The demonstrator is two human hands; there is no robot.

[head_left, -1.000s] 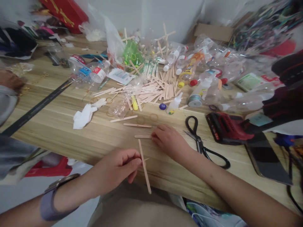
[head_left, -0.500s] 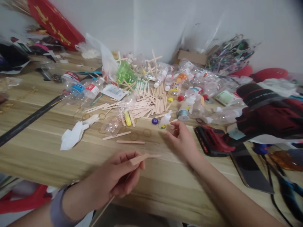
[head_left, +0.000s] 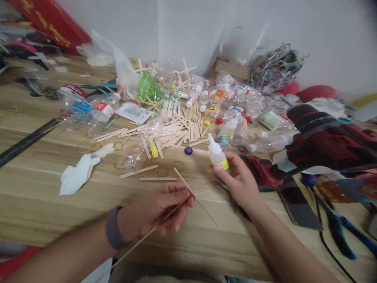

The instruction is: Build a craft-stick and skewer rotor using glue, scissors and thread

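Note:
My left hand [head_left: 165, 206] is closed on a wooden craft stick [head_left: 182, 180], pinched between thumb and fingers. A thin wooden skewer [head_left: 137, 240] runs from this hand down toward the lower left. Another thin piece slants from the fingertips to the lower right; whether it is a stick seen edge-on I cannot tell. My right hand [head_left: 242, 181] grips a small white glue bottle [head_left: 217, 152] with a yellow label, nozzle tilted up and left, above the table. Two craft sticks, one of them [head_left: 157, 179] lying level, rest just beyond my left hand.
A heap of craft sticks [head_left: 176, 131] lies mid-table, with plastic bottles [head_left: 194, 94] behind it. A red and black power drill [head_left: 309, 137] stands at right, near a phone [head_left: 299, 204] and pliers [head_left: 338, 232]. Tissue [head_left: 77, 175] and a purple cap [head_left: 188, 150] lie on the wooden table.
My right hand has taken hold of the glue bottle, lifted it and drawn it nearer. My left hand has moved right and turned the craft stick. The view has shifted slightly.

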